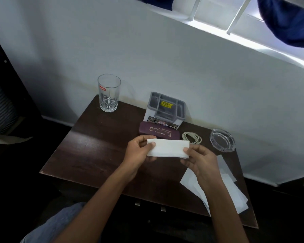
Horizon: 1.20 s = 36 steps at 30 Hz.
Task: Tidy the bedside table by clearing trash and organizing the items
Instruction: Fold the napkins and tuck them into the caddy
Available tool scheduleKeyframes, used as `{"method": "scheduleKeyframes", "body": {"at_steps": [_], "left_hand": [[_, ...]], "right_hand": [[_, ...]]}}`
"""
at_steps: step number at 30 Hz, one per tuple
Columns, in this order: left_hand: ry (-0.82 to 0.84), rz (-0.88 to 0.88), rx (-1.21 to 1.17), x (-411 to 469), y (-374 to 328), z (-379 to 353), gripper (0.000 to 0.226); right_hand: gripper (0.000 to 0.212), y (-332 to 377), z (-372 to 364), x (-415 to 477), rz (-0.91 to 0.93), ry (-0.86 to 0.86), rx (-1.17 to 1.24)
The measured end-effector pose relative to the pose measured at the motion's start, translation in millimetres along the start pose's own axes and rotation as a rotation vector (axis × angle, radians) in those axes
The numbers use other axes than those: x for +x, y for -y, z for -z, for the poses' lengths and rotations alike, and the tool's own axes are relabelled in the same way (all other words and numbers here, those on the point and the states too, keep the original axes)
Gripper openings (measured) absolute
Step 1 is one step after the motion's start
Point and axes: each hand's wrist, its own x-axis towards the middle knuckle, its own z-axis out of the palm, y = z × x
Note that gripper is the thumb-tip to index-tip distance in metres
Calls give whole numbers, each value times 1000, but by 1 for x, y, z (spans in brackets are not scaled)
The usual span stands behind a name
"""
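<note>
Glass (109, 92) stood at the far left corner of the table (98, 155). Folded white tissue (168, 148) is held over the table, just in front of purple case (159, 132), long axis left-right. Left end is pinched by left hand (139, 151), right end by right hand (200, 160), hands apart. Loose sheets (232, 192) are seen by the right arm, nearer that hand.

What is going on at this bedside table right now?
A person holds a folded white tissue by its two ends, left hand and right hand pinching it, above the dark table. Beyond it are a maroon spectacle case, a grey organizer, a coiled cable, a glass ashtray and a drinking glass. More white sheets lie near the table's right edge.
</note>
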Motion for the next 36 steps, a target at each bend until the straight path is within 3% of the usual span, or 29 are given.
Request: {"method": "scheduleKeyframes", "body": {"at_steps": [10, 14, 19, 24, 36], "left_hand": [[-98, 64, -41, 3, -5, -2, 16], [-80, 110, -9, 4, -3, -4, 18], [-58, 117, 28, 5, -3, -2, 19], [-50, 132, 46, 5, -2, -2, 19], [-14, 152, 114, 7, 2, -3, 19]], "right_hand": [[22, 80, 6, 68, 188, -366, 214], [6, 102, -10, 97, 240, -454, -51], [6, 98, -32, 113, 390, -515, -549], [9, 98, -46, 111, 464, -494, -843], [5, 74, -63, 120, 353, -346, -907]]}}
